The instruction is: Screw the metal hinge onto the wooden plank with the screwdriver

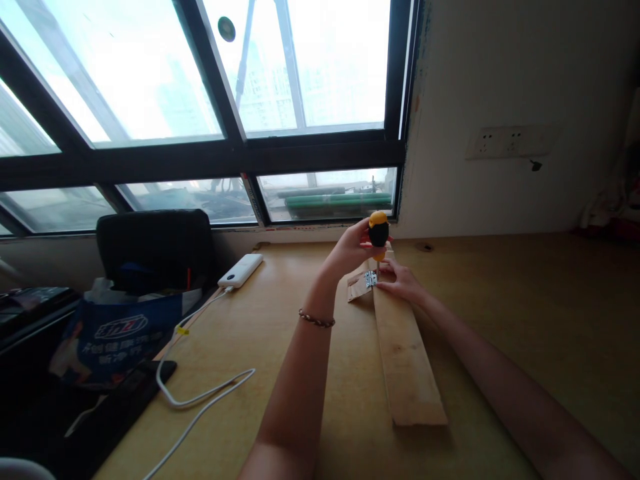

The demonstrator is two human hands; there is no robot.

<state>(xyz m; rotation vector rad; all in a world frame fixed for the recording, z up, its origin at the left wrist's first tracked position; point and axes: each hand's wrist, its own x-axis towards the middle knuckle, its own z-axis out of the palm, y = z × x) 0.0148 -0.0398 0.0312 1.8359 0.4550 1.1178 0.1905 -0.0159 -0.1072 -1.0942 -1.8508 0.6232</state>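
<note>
Your left hand is wrapped around the stubby screwdriver, upright over the hinge at the plank's far end; your right hand presses flat just beside it. Light, stiff tool: grip the fat handle.

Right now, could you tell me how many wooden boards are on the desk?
2. A long plank lies toward the person under the right hand; a small piece sits left of the hinge, below the left hand.
</note>
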